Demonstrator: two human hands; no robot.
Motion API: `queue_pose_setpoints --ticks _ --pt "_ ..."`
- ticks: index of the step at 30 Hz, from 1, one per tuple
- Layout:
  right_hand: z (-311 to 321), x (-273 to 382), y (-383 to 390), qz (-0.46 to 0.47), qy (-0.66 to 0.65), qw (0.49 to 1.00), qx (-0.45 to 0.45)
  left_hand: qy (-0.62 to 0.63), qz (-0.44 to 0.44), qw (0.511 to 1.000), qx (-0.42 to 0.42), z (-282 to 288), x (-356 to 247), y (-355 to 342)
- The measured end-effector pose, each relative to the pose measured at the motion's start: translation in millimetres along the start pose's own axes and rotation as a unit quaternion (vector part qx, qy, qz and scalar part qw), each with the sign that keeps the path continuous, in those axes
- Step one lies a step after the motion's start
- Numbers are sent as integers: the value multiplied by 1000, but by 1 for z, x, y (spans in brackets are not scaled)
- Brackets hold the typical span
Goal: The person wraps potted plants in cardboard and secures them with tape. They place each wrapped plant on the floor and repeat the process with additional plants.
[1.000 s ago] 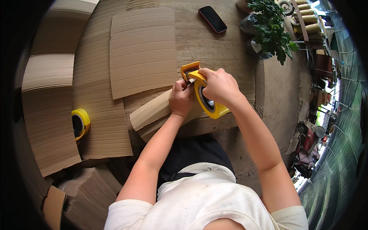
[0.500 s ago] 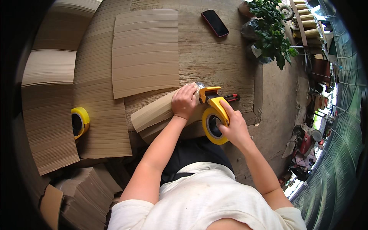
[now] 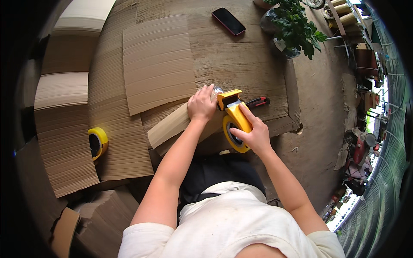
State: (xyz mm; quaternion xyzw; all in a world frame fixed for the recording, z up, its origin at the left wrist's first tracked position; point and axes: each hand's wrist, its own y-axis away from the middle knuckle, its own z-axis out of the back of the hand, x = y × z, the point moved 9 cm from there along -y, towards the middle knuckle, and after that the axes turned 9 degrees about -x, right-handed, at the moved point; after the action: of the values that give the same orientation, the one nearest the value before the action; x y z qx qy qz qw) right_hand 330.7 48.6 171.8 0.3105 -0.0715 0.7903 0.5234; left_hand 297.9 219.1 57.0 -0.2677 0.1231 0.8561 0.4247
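Note:
My left hand [image 3: 201, 104] wraps over the far end of a folded cardboard tube [image 3: 168, 128] near the table's front edge. Clear tape [image 3: 217, 90] shows at that end, beside my fingertips. In my right hand [image 3: 257, 135] is a yellow tape dispenser [image 3: 238, 118], its head close against the taped end of the tube. A roll of yellow tape sits on the dispenser, partly covered by my thumb. Just beyond it lies a red and black hand tool [image 3: 258, 102], its other end hidden behind the dispenser.
Flat cardboard sheets [image 3: 158, 64] cover the left of the wooden table [image 3: 241, 60]. A spare tape roll [image 3: 99, 142] lies at left, near cardboard stacks [image 3: 62, 90]. A phone [image 3: 228, 21] and potted plants [image 3: 297, 30] stand toward the back.
The whole view has shifted slightly. Both hands sit a little farther left and away from me, and the dispenser has tilted, its head staying by the tube's taped end.

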Motion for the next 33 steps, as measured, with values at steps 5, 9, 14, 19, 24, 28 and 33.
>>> queue_pose_setpoints --ticks 5,9,14,19,24,28,33 --pt "4 3 -5 19 52 998 11 29 45 998 39 4 1 -8" --pt "11 4 19 67 107 992 6 21 33 999 13 13 -4 -5" --pt "21 -15 46 91 98 991 -21 -16 -8 999 31 11 -18 -3" --pt "30 -43 87 95 100 990 -22 -40 2 998 41 8 -24 0" --pt "30 -68 131 85 79 993 -37 -46 20 998 40 5 -17 0" --pt "18 -89 155 84 100 991 -38 -37 22 998 41 6 -13 -1" --pt "-19 -90 121 81 126 989 9 -10 42 996 78 0 -2 -15"
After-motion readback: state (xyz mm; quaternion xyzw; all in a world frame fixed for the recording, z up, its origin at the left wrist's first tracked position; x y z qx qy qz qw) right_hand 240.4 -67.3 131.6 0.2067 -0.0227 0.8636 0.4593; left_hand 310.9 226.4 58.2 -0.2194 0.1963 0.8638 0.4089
